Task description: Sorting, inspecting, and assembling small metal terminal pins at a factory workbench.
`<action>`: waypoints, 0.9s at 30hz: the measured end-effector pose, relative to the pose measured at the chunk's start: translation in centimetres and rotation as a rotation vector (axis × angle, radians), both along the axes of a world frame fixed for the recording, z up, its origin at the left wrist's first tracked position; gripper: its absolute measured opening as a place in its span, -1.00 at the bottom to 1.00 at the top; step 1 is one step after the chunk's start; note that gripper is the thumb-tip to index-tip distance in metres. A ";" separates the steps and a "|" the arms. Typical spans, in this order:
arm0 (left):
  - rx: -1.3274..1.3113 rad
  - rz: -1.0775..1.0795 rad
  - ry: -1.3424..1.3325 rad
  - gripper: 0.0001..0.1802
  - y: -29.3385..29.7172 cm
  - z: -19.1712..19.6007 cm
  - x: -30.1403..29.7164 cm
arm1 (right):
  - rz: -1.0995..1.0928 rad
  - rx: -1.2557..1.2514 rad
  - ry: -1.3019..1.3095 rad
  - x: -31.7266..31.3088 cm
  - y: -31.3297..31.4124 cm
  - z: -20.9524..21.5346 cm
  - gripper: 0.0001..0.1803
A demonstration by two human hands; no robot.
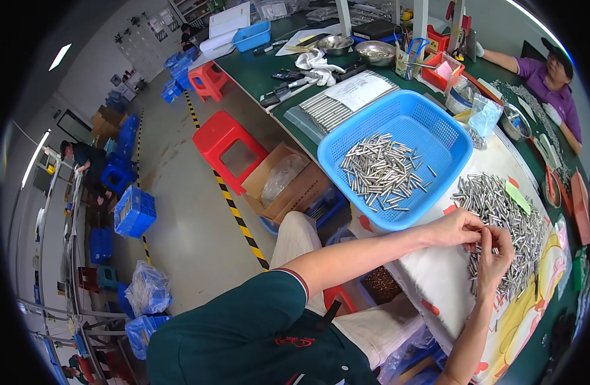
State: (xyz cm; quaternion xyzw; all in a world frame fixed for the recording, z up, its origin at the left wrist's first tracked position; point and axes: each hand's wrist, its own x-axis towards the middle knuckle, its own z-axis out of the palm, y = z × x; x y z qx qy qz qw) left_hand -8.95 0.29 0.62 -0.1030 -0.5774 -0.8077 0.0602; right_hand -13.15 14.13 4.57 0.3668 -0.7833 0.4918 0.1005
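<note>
My left hand (pixel 457 228) and my right hand (pixel 494 256) meet fingertip to fingertip over a heap of small metal pins (pixel 516 237) on a patterned cloth (pixel 436 273). Both sets of fingers are closed in a pinch; whatever lies between them is too small and hidden to make out. Beyond my left forearm stands a blue perforated plastic basket (pixel 398 221), with a looser pile of metal pins (pixel 385 168) spread on its bottom. A green slip of paper (pixel 518 196) rests on the heap beside my hands.
Behind the basket lie bagged metal rods (pixel 327 112) under a white sheet (pixel 359 90). Metal bowls (pixel 376 52) and a red bin (pixel 441 70) stand farther back. A co-worker in purple (pixel 552 96) sits across the table. At left are a red stool (pixel 227 144) and a cardboard box (pixel 288 186).
</note>
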 end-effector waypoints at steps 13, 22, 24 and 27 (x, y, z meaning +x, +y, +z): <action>-0.041 -0.065 -0.014 -0.84 -0.3 0.0 0.0 | 0.067 -0.083 -0.068 -0.7 0.1 -0.8 -0.91; -0.099 -0.017 -0.004 -0.85 -0.2 0.0 0.5 | 0.020 -0.018 -0.041 0.3 -0.2 0.3 -0.92; -0.130 -0.002 0.020 -0.85 0.3 -0.2 0.5 | 0.038 0.034 0.041 0.2 0.5 0.0 -0.91; -0.183 -0.035 -0.018 -0.86 0.5 0.2 0.2 | 0.014 0.011 0.034 -0.1 0.9 0.1 -0.91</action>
